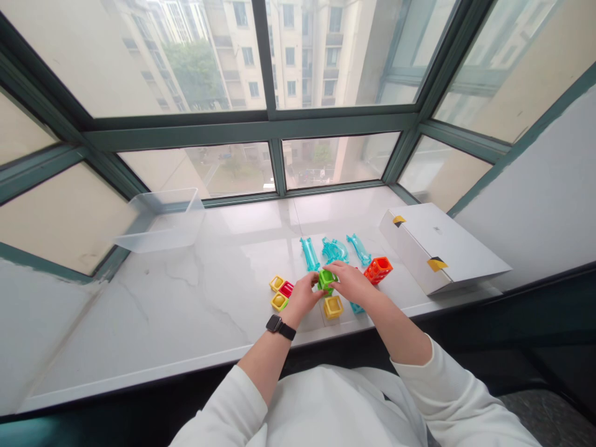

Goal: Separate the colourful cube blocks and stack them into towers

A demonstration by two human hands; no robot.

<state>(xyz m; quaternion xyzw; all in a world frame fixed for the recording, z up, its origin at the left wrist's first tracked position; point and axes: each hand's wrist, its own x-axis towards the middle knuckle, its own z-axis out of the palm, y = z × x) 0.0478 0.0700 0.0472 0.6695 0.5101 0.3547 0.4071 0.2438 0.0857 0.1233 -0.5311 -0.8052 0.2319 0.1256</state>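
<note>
Both hands meet over a small green cube block [326, 279] on the white marble sill [195, 298]. My left hand [305, 295], with a black watch at the wrist, pinches the block from the left. My right hand [352, 280] grips it from the right and above. A yellow cube [333, 307] sits just below the hands. Two yellow cubes [278, 293] and a red one [287, 288] lie left of my left hand. An orange lattice cube [379, 269] stands right of my right hand. Behind the hands lie three clear teal track pieces [334, 250].
A white cardboard box [440, 248] with yellow tape lies at the right end of the sill. A clear plastic bin [161, 220] stands at the back left against the window frame. The sill's front edge runs just before my forearms.
</note>
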